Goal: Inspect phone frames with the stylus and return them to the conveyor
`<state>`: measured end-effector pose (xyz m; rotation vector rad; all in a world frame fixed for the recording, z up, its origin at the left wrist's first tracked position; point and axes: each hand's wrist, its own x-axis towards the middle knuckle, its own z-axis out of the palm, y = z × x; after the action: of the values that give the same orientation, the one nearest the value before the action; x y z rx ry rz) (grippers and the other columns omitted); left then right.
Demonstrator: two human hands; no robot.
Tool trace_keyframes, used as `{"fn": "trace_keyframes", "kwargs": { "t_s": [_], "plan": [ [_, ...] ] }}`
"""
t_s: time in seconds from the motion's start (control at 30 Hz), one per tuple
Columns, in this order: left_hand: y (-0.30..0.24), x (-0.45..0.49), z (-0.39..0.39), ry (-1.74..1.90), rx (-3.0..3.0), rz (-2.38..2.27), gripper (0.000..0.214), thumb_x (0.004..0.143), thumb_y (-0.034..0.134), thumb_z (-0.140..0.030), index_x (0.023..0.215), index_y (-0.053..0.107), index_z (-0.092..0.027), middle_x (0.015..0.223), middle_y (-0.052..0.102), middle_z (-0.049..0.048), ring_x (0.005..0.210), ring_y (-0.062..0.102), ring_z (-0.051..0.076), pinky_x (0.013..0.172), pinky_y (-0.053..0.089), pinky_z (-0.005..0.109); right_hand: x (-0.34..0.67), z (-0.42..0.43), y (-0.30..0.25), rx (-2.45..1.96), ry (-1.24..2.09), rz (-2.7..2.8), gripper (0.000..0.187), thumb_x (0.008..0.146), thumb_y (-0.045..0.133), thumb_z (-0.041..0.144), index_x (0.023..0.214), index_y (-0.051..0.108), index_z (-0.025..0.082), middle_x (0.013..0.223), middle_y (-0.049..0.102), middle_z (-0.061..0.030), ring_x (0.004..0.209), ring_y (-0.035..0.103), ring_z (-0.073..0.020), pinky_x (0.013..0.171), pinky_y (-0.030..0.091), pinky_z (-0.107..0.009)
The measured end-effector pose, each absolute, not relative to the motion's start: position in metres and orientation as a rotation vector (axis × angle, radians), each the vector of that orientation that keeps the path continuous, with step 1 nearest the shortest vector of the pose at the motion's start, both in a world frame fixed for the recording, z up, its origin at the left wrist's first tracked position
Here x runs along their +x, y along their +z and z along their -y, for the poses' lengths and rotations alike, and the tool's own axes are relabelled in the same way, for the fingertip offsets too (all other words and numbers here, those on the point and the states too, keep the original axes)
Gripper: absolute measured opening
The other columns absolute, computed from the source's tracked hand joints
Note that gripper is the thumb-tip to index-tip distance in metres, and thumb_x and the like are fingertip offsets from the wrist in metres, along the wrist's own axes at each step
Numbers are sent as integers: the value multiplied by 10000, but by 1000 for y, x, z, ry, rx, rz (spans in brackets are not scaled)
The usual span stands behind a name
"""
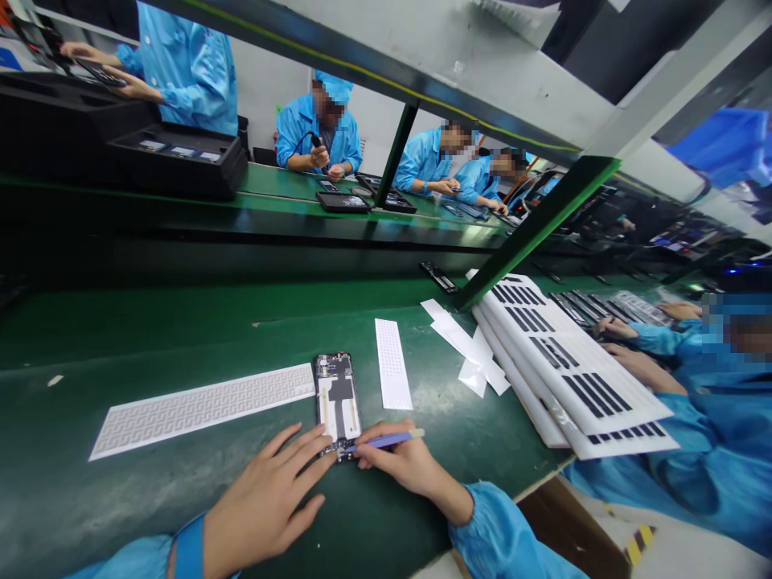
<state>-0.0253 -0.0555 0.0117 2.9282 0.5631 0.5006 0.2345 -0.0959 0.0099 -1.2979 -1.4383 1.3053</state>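
Observation:
An opened phone body (338, 399) lies flat on the green bench mat (181, 322), its inner parts facing up. My left hand (271, 498) rests flat beside it, fingers spread, with the fingertips touching the phone's near left corner. My right hand (401, 462) pinches a thin blue-handled tool (389, 439) whose tip points left onto the phone's near edge. A long white sticker sheet (202, 408) lies left of the phone and a shorter white strip (392, 363) lies right of it.
A stack of white sheets with black strips (572, 370) and loose backing papers (464, 342) sit to the right. A green post (531, 233) rises behind them. A black tray (181, 161) stands across the belt. Several people in blue coats work opposite and at my right.

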Motion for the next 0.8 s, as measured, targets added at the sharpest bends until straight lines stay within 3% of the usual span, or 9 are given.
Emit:
{"fn": "trace_keyframes", "kwargs": {
  "t_s": [0.4,0.63,0.8],
  "plan": [
    [12,-24,56,406,3018,-601,528,937,472,-287,1454,378,-234,1444,486,39,1333,437,209,1140,327,424,234,95,15,-1322,1326,1492,220,836,715,388,873,755,175,701,733,-54,624,689,-174,622,562,-270],
    [14,-22,55,479,3024,-591,549,909,503,-254,1447,390,-235,1422,511,24,1319,452,199,1143,322,398,233,95,9,-1326,1371,1314,332,811,718,466,856,718,137,672,721,-63,587,692,-172,595,563,-263],
    [15,-22,57,538,3084,-565,572,890,514,-250,1448,390,-241,1417,521,23,1284,496,193,1101,397,361,230,94,4,-1290,1293,1340,352,829,697,506,859,680,156,646,700,-50,550,665,-165,555,545,-257]
  ]
}}
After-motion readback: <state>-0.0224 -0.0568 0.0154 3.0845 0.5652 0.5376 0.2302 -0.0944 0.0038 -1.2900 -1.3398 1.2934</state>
